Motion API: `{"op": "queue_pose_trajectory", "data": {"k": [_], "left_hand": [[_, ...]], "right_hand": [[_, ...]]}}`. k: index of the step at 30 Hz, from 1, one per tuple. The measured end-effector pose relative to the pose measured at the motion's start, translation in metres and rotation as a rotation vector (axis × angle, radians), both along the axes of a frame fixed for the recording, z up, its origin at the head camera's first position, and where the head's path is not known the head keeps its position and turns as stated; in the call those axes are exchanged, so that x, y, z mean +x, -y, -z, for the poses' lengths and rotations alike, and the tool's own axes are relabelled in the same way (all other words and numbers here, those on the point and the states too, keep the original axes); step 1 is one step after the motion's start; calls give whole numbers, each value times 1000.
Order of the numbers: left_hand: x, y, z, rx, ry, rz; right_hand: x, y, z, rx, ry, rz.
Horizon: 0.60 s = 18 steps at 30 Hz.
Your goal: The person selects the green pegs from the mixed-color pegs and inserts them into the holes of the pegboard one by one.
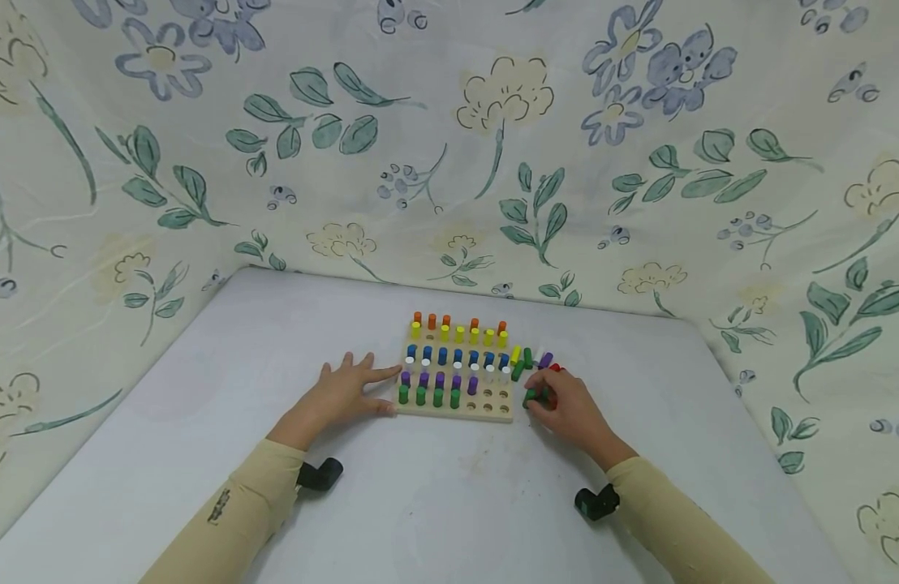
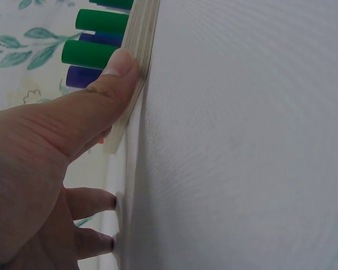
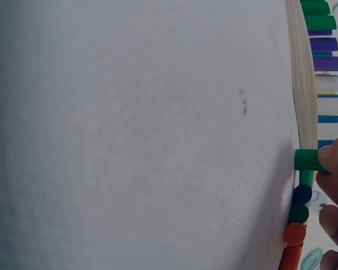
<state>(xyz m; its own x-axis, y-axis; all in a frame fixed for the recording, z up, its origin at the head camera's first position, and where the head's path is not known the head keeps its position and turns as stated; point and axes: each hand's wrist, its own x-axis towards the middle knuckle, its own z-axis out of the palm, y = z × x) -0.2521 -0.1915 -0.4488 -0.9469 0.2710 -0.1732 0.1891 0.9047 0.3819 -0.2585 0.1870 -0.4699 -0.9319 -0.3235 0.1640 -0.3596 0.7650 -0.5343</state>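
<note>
A wooden pegboard [image 1: 420, 410] lies on the table with rows of orange, yellow, blue, white, purple and green pegs standing in it. At its left side rests my left hand [image 1: 340, 393], fingers spread. In the left wrist view the left thumb [image 2: 119, 70] presses on the board's edge beside the green pegs. Just off the board's right side, my right hand [image 1: 572, 410] pinches a green peg [image 3: 307, 160] between thumb and finger. That peg is close to the tabletop; whether it touches is unclear. Bare holes show at the front right of the board.
Loose pegs lie right of the board: a yellow peg [image 1: 516, 354], green pegs [image 1: 526, 357], a purple peg [image 1: 545, 360] and red ones [image 1: 556, 367], partly hidden by the right hand. Floral cloth [image 1: 420, 162] hangs behind the white table [image 1: 420, 503].
</note>
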Motion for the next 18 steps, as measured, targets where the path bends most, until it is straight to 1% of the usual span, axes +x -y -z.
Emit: {"op": "queue_pose_trajectory", "data": {"k": [10, 18], "left_hand": [[2, -1, -2, 9, 5, -5], [1, 0, 0, 3, -6, 2]], "right_hand": [[1, 0, 1, 1, -17, 9], [1, 1, 0, -5, -9, 15]]}}
